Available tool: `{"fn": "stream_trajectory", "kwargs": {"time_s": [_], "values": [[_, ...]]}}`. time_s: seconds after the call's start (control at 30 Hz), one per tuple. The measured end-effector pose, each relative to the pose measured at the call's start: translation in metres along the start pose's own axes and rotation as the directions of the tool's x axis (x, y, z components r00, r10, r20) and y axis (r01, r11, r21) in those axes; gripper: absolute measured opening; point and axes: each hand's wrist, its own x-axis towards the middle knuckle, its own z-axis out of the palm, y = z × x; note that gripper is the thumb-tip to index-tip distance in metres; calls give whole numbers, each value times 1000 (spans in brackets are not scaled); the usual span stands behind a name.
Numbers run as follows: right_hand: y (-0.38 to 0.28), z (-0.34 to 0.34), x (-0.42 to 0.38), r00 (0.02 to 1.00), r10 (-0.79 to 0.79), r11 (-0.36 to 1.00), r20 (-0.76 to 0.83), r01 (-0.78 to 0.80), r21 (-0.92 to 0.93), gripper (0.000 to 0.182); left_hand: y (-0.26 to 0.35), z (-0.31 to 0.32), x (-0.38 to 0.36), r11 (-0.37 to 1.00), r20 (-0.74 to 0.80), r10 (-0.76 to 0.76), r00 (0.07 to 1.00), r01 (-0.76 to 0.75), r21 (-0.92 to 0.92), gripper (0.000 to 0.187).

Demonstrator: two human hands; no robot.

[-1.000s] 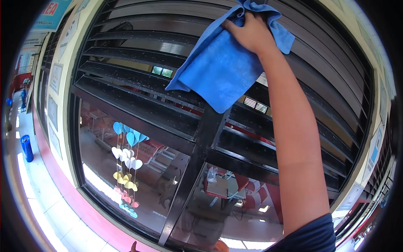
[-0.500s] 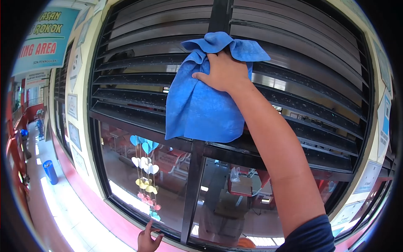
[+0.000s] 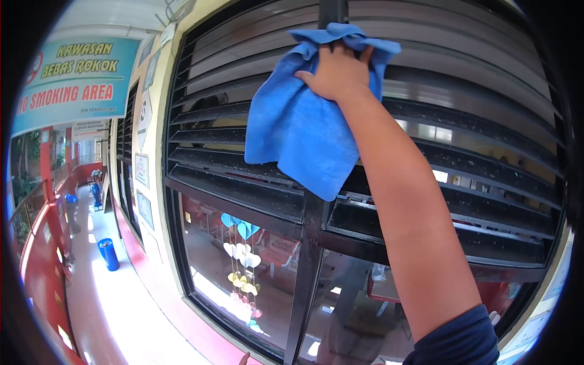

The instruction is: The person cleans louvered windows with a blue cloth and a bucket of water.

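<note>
My right hand [image 3: 342, 73] is raised high on the window and presses a blue cloth [image 3: 304, 128] against the upright frame post and the dark louver slats [image 3: 468, 134]. The thumb shows on top of the cloth, while the other fingertips sink into its folds. The cloth drapes down over several slats, its lower corner hanging just above the crossbar. Of my left hand [image 3: 244, 359], only a fingertip shows at the bottom edge, below the lower glass pane [image 3: 274, 286].
A blue-green sign [image 3: 76, 79] hangs at the upper left over a corridor. A blue bin [image 3: 108, 254] stands on the pale floor [image 3: 128, 304]. Strings of paper hearts [image 3: 242, 250] show at the left pane. Framed papers [image 3: 142, 170] line the wall.
The view has turned left, showing more of the sign and corridor. My right hand has moved up the post with the cloth, whose lower edge is lifted. My left hand has nearly left the view.
</note>
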Motion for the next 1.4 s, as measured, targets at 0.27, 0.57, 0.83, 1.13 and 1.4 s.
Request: {"fn": "stream_trajectory", "kwargs": {"time_s": [0.27,0.57,0.83,1.13,1.4], "values": [[5,-3,-89,990,-95,966,106,66,250,75,85,-12,99,893,-40,441,896,-435,114,69],[40,-64,-154,865,-423,835,271,255,488,46,360,64,201,746,57,614,787,-555,-368,35],[66,-180,-219,869,-494,671,34,356,650,41,316,80,280,639,-332,398,855,-518,-568,40],[127,-180,-320,853,-428,694,300,98,713,30,356,-10,350,639,-148,594,791,-575,-511,27],[178,-165,-371,972,-170,924,-164,215,315,16,539,19,411,58,-40,998,42,-704,708,31]]}}
